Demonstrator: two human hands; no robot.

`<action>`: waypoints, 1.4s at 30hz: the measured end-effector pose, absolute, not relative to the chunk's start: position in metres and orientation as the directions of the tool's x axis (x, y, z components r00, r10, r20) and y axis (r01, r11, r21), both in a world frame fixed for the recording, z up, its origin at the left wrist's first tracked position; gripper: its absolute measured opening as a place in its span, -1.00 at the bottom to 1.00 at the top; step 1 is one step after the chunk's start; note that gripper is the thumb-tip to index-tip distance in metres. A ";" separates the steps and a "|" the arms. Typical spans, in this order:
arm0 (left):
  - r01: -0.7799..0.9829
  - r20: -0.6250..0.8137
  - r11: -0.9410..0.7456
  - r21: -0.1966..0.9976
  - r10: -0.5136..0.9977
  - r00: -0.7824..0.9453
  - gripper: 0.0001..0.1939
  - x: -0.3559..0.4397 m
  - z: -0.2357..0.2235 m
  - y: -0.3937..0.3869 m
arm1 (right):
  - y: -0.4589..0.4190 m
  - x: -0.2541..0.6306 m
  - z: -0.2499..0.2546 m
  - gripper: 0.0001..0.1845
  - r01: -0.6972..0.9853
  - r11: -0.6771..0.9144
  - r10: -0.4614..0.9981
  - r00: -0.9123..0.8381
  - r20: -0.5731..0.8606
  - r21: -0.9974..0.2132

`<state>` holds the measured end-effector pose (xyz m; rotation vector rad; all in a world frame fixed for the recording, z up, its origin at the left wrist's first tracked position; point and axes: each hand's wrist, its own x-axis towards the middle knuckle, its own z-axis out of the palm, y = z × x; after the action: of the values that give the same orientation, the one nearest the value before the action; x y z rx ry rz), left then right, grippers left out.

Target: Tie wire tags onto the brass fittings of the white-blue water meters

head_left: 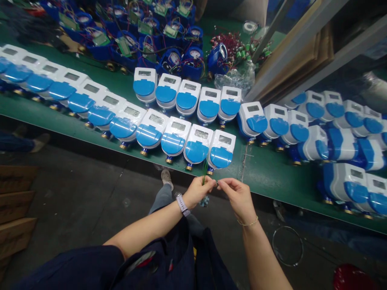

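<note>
My left hand is closed around a bundle of thin green wires that stick up from the fingers. Small bluish pieces hang below that hand. Opposite it, my right hand pinches with thumb and forefinger, the fingertips almost meeting those of the left. A tiny dark thing shows between the two hands, too small to name. Both hands are at the bench's front edge, just below the end water meter of the front row. That meter has a white body, a blue lid and a brass fitting.
More blue-and-white meters line the green bench, with another group at right. Opened blue meters with circuit boards crowd the back. Grey posts rise behind. Cardboard boxes sit at lower left, a wire coil lower right.
</note>
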<state>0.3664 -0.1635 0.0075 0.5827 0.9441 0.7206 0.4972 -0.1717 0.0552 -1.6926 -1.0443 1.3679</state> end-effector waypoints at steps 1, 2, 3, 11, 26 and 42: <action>-0.286 -0.506 0.614 0.736 0.779 0.369 -0.68 0.367 0.005 -0.163 | -0.172 0.499 0.055 -0.77 0.143 -0.430 0.902 0.105 -0.418 -0.892; -0.290 -0.505 0.603 0.743 0.790 0.348 -0.68 0.368 0.003 -0.161 | -0.172 0.501 0.054 -0.76 0.152 -0.439 0.898 0.098 -0.429 -0.885; -0.301 -0.505 0.598 0.743 0.796 0.333 -0.69 0.368 0.001 -0.160 | -0.172 0.503 0.053 -0.75 0.179 -0.445 0.896 0.095 -0.435 -0.877; -0.410 -0.632 0.669 0.620 0.735 0.245 -0.66 0.370 -0.011 -0.154 | -0.160 0.516 0.039 -0.71 0.439 -0.403 0.902 0.338 -0.268 -0.803; -0.473 -0.662 0.638 0.608 0.736 0.141 -0.63 0.373 -0.026 -0.150 | -0.150 0.508 0.036 -0.72 0.477 -0.398 0.906 0.339 -0.254 -0.783; -0.042 -0.446 0.450 0.892 0.891 0.088 -0.78 0.379 -0.047 -0.133 | -0.144 0.487 -0.016 -0.67 0.338 -0.435 0.860 0.432 -0.273 -0.835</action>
<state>0.3788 -0.1325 -0.0473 0.8555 1.2957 0.8387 0.4873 -0.1444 -0.0158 -1.9739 -1.0081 0.9335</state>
